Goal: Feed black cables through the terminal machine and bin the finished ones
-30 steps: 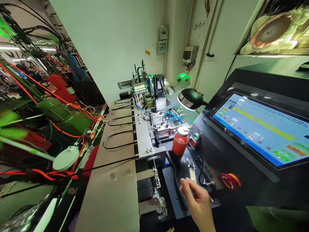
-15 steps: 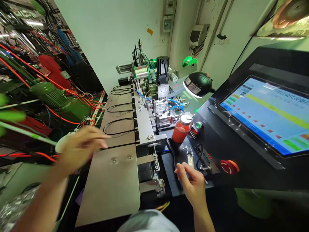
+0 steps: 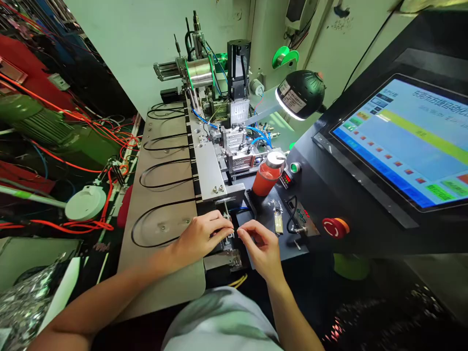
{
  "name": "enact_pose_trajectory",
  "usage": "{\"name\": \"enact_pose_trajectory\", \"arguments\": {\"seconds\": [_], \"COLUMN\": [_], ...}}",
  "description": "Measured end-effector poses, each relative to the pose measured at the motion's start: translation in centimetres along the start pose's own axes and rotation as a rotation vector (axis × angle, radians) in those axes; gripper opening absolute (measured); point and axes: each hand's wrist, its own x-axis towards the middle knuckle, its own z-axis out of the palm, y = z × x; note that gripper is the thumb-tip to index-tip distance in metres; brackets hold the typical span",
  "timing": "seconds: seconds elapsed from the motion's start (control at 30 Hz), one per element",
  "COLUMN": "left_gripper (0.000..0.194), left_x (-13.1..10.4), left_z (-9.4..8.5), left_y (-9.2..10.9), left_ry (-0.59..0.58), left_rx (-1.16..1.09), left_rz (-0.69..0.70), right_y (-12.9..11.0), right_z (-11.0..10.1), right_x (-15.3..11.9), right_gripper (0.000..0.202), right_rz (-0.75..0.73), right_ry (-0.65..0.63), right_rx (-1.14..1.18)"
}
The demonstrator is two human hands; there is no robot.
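Observation:
My left hand (image 3: 206, 235) reaches over the front of the metal plate (image 3: 166, 287), thumb and fingers pinched at the small clamp fixtures. A black cable (image 3: 148, 210) curves in a loop on the plate; one end runs to the rail, the other passes under my left hand. It appears gripped there, though its tip is hidden. Close by on the right, my right hand (image 3: 261, 246) is closed in a pinch, fingertips almost meeting the left ones. What it holds is too small to make out. A front clamp (image 3: 232, 259) sits just below the hands.
Several more cable loops (image 3: 168, 176) lie farther back along the plate. A red jar with a metal lid (image 3: 266, 178), a lit lamp (image 3: 302, 95), a red emergency stop button (image 3: 335, 227) and a touchscreen (image 3: 409, 141) stand to the right. Wire spools (image 3: 200, 72) sit behind.
My left hand has come in from the left to the clamps beside my right hand. The front cable now forms a loop on the plate. The view has shifted closer.

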Motion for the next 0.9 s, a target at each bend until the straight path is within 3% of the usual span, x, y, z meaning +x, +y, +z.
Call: {"name": "enact_pose_trajectory", "arguments": {"seconds": [0.07, 0.13, 0.3, 0.37, 0.57, 0.73, 0.9], "left_gripper": [0.018, 0.017, 0.024, 0.025, 0.023, 0.027, 0.028], "left_x": [-0.1, 0.0, 0.1, 0.0, 0.1, 0.7, 1.0], "left_z": [-0.2, -0.2, 0.8, 1.0, 0.6, 0.7, 0.9], "left_y": [0.0, 0.5, 1.8, 1.9, 0.1, -1.4, -1.3], "left_ry": [-0.032, -0.041, 0.034, 0.056, 0.061, -0.013, -0.033], "left_rx": [0.012, -0.065, -0.384, -0.410, -0.117, 0.087, 0.115], "left_rz": [-0.001, -0.051, -0.240, -0.245, -0.236, -0.305, -0.352], "right_y": [0.1, 0.2, 1.1, 1.3, 1.6, 2.5, 3.1], "right_z": [-0.3, -0.1, 2.3, 3.1, 1.4, -0.3, -0.1], "right_x": [0.1, 0.2, 0.1, -0.1, 0.0, 0.0, -0.2], "right_gripper": [0.022, 0.022, 0.016, 0.016, 0.021, 0.027, 0.029], "right_rz": [-0.008, -0.059, -0.304, -0.327, -0.151, 0.026, 0.049], "right_ry": [-0.091, -0.089, 0.288, 0.355, 0.150, 0.200, 0.198], "right_rx": [0.002, 0.005, -0.036, -0.062, -0.101, -0.146, -0.151]}}
